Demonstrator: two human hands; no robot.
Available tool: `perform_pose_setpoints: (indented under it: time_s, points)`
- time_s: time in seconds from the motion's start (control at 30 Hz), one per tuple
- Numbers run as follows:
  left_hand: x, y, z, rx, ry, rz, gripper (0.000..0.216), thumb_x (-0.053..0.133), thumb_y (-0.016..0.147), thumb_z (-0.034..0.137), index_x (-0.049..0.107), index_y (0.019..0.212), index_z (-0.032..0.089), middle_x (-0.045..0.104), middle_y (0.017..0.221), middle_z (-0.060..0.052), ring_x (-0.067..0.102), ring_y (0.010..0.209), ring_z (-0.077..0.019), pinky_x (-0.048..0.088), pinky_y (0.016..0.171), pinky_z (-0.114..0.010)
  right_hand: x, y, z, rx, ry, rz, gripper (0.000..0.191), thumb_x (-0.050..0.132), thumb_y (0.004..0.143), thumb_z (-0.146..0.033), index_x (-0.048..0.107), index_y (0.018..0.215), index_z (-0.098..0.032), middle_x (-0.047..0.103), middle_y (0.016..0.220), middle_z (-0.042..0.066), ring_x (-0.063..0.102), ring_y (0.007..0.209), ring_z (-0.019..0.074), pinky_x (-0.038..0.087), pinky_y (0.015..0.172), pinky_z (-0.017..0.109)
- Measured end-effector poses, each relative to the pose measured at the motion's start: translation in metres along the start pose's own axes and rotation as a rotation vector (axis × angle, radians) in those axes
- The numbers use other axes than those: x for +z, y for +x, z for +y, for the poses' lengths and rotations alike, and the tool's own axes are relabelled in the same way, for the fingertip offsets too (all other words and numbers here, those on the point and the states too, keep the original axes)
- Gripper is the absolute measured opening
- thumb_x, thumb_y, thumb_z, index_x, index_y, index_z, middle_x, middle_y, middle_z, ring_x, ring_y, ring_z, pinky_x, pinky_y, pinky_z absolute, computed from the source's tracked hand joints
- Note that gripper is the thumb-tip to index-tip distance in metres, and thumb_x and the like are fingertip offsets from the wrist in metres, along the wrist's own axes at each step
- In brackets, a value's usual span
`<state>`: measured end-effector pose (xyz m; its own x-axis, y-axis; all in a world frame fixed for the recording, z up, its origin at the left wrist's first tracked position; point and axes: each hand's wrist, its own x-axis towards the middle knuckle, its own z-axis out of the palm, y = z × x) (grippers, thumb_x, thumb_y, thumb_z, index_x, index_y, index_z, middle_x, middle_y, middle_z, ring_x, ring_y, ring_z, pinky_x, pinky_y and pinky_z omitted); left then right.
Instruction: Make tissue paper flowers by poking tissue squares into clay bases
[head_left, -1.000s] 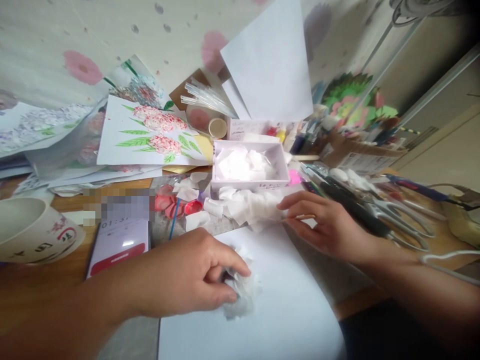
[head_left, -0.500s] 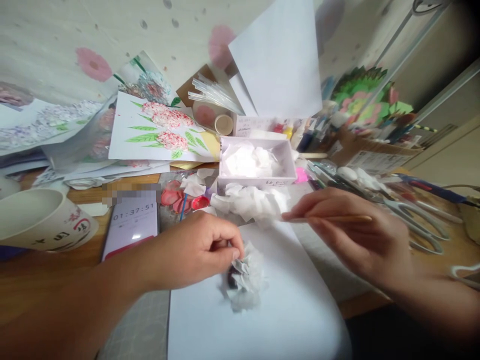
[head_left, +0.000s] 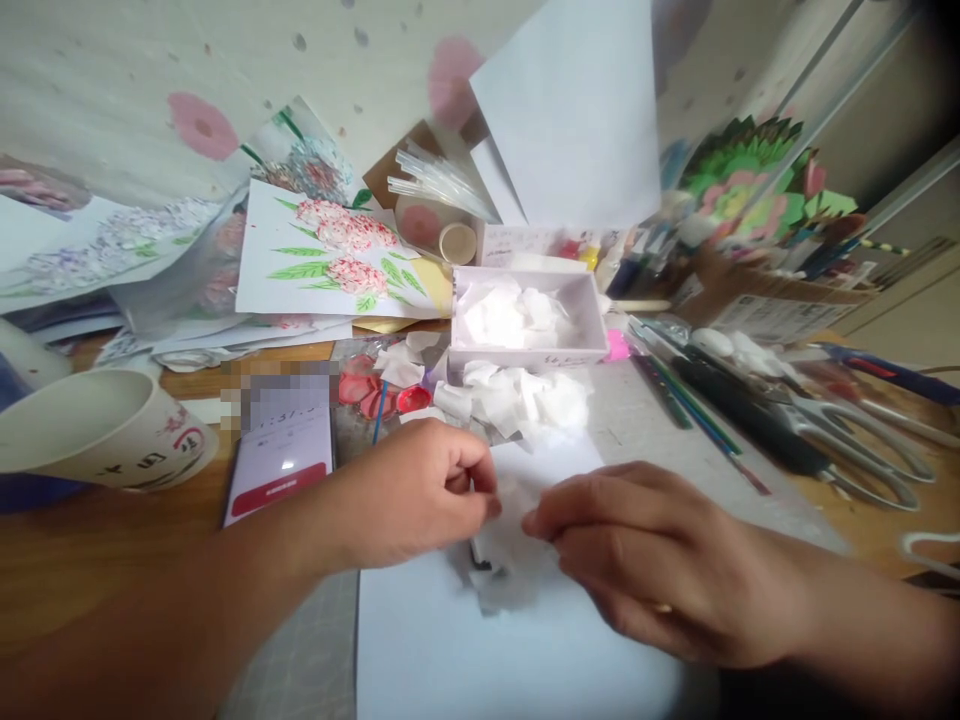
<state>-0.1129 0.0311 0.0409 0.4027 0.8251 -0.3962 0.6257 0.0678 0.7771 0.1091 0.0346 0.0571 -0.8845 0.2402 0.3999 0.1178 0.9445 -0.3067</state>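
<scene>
My left hand (head_left: pixel 412 495) is curled, its thumb and fingers pinching a crumpled white tissue flower (head_left: pixel 504 560) that rests on a white paper sheet (head_left: pixel 480 650). My right hand (head_left: pixel 645 560) is closed beside it, fingertips pinched at the same tissue flower; a thin wooden stick it held earlier is hidden now. Loose white tissue squares (head_left: pixel 525 395) lie just beyond, in front of a white box (head_left: pixel 525 345) filled with more tissue.
A paper cup (head_left: pixel 105 430) lies at the left beside a phone (head_left: pixel 281 460). Flower pictures (head_left: pixel 330 260) lean at the back. Scissors (head_left: pixel 847 440), pens and a black tool lie at the right. A red petal piece (head_left: pixel 375 395) sits near the box.
My right hand came in from the right and now meets my left hand at the tissue flower. The stick is no longer visible. The view shifted slightly left.
</scene>
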Motion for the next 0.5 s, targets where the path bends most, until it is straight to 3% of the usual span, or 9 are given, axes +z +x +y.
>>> perform_pose_setpoints:
  time_s: [0.13, 0.27, 0.4, 0.5]
  points:
    - [-0.003, -0.001, 0.001, 0.036, -0.003, -0.021, 0.014, 0.054, 0.076, 0.031, 0.055, 0.070, 0.019, 0.046, 0.054, 0.007, 0.038, 0.048, -0.0064, 0.027, 0.040, -0.017, 0.002, 0.000, 0.003, 0.060, 0.082, 0.088, 0.013, 0.051, 0.082, -0.005, 0.055, 0.091, -0.013, 0.065, 0.096, 0.013, 0.064, 0.085, 0.0157, 0.052, 0.073, 0.024]
    - [-0.010, -0.001, 0.003, 0.049, -0.027, 0.042, 0.013, 0.053, 0.078, 0.029, 0.053, 0.069, 0.019, 0.045, 0.050, 0.008, 0.040, 0.046, -0.0071, 0.027, 0.041, -0.018, 0.002, 0.003, 0.005, 0.167, 0.238, 0.139, 0.011, 0.054, 0.082, -0.005, 0.060, 0.089, -0.011, 0.062, 0.096, 0.014, 0.062, 0.087, 0.0131, 0.051, 0.074, 0.020]
    - [-0.014, -0.001, 0.004, 0.066, -0.134, 0.115, 0.017, 0.055, 0.079, 0.033, 0.054, 0.071, 0.019, 0.047, 0.048, 0.008, 0.042, 0.047, -0.0073, 0.028, 0.044, -0.019, 0.004, 0.002, 0.006, 0.241, 0.299, 0.121, 0.010, 0.058, 0.081, -0.008, 0.064, 0.088, -0.013, 0.058, 0.100, 0.012, 0.059, 0.094, 0.0150, 0.050, 0.080, 0.023]
    - [-0.014, -0.002, 0.004, 0.087, -0.209, 0.054, 0.016, 0.057, 0.080, 0.033, 0.055, 0.072, 0.018, 0.047, 0.047, 0.008, 0.042, 0.046, -0.0065, 0.029, 0.045, -0.019, 0.004, 0.001, 0.006, 0.244, 0.332, 0.070, 0.012, 0.061, 0.078, -0.008, 0.065, 0.088, -0.013, 0.057, 0.102, 0.012, 0.058, 0.096, 0.0159, 0.049, 0.081, 0.025]
